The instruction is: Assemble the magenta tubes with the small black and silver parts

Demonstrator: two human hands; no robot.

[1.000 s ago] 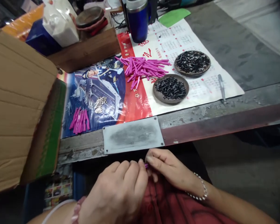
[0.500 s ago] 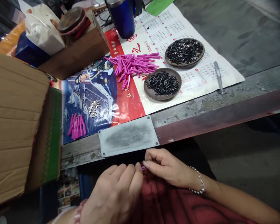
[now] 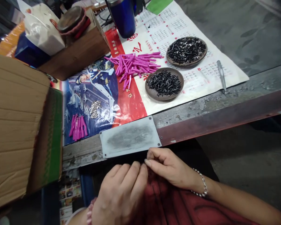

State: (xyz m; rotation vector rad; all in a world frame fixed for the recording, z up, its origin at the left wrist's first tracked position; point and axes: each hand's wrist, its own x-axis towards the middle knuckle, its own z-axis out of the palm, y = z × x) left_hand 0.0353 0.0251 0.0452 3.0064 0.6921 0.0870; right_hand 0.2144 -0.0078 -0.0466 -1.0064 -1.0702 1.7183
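My left hand [image 3: 120, 190], a pink band at its wrist, is closed just below the bench edge, knuckles toward the camera. Its fingertips meet those of my right hand [image 3: 166, 165], which is pinched shut and wears a silver bead bracelet. What lies between the fingers is hidden now; a bit of pink plastic showed there a moment earlier. On the bench ahead are a heap of pink plastic sticks [image 3: 133, 65], a small row of pink pieces with metal tips [image 3: 78, 128] and a cluster of small metal rings [image 3: 95, 109].
Two shallow dishes hold small dark pins: a near dish [image 3: 152, 95] and a far dish [image 3: 178, 64]. A pointed metal tool [image 3: 221, 75] lies to the right. A grey plate [image 3: 131, 137] is fixed at the bench edge. A cardboard box [image 3: 14, 125] stands left; a blue mug [image 3: 124, 18] stands behind.
My left hand has shifted slightly right and closer against my right hand. The pink bit seen between the fingertips is now covered.
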